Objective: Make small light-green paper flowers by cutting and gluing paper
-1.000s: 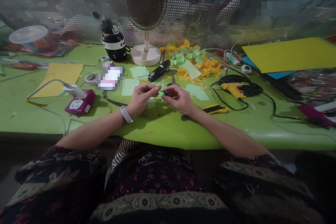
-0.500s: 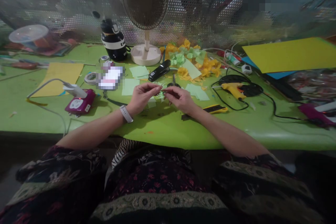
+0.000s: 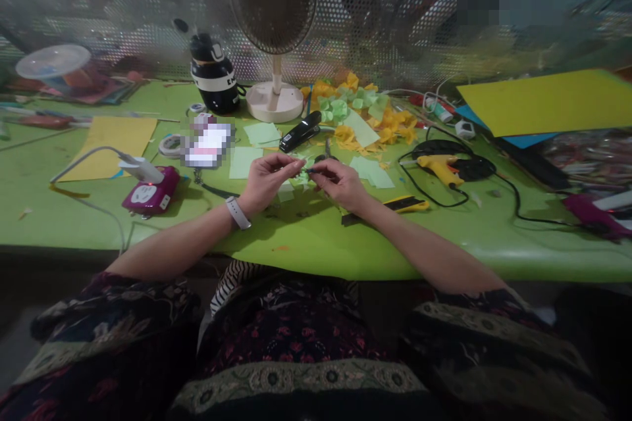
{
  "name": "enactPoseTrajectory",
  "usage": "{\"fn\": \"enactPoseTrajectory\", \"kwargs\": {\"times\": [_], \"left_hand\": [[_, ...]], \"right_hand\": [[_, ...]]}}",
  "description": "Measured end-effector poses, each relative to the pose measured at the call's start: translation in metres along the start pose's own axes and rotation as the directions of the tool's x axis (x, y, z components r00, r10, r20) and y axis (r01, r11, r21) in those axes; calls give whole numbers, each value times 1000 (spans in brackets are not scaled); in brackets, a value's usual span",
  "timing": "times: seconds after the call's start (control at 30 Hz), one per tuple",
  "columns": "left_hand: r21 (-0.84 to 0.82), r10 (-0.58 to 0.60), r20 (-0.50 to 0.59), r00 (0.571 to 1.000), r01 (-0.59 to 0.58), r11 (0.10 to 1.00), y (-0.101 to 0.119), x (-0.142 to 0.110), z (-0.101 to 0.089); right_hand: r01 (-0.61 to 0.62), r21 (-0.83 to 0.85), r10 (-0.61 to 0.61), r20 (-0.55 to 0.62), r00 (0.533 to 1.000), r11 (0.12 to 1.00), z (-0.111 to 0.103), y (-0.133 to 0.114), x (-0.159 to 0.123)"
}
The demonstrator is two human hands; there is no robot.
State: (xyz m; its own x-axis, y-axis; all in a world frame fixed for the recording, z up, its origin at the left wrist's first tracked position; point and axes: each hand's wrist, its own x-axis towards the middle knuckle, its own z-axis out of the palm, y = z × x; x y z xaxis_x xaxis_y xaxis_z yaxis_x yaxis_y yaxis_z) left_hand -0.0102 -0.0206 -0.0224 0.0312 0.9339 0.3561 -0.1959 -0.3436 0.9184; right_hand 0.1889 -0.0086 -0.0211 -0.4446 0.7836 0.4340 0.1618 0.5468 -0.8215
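Note:
My left hand (image 3: 269,181), with a pale watch band on its wrist, is closed in a pinch. Facing it, my right hand (image 3: 340,184) also pinches, and a small dark tip shows at its fingers. The fingertips nearly meet above light green paper bits (image 3: 302,177); whether any bit is held is too small to tell. Just behind my right hand, dark-handled scissors (image 3: 326,148) are partly hidden. A yellow and black utility knife (image 3: 405,204) lies partly under my right wrist. Cut green paper squares (image 3: 372,172) lie to the right, with another green sheet (image 3: 245,163) by my left hand.
A black stapler (image 3: 300,131) sits ahead, before a pile of orange and green paper pieces (image 3: 353,105). A yellow glue gun (image 3: 442,170) with its cord is at right. Left are a purple power adapter (image 3: 151,191), a phone (image 3: 207,145), a bottle (image 3: 214,82) and a fan (image 3: 274,102).
Both hands stay almost in place. A small dark tip now shows at my right fingertips, where a thin greenish bit appeared between the hands before.

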Motion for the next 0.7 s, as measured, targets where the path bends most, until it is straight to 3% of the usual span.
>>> {"fn": "enactPoseTrajectory", "kwargs": {"times": [0.3, 0.7], "left_hand": [[10, 14, -1, 1000, -14, 1000, 0, 0, 0], [18, -14, 11, 1000, 14, 1000, 2, 0, 1]], "right_hand": [[-1, 73, 1, 3, 1000, 997, 4, 1, 0], [22, 17, -22, 39, 999, 1000, -2, 3, 0]]}}
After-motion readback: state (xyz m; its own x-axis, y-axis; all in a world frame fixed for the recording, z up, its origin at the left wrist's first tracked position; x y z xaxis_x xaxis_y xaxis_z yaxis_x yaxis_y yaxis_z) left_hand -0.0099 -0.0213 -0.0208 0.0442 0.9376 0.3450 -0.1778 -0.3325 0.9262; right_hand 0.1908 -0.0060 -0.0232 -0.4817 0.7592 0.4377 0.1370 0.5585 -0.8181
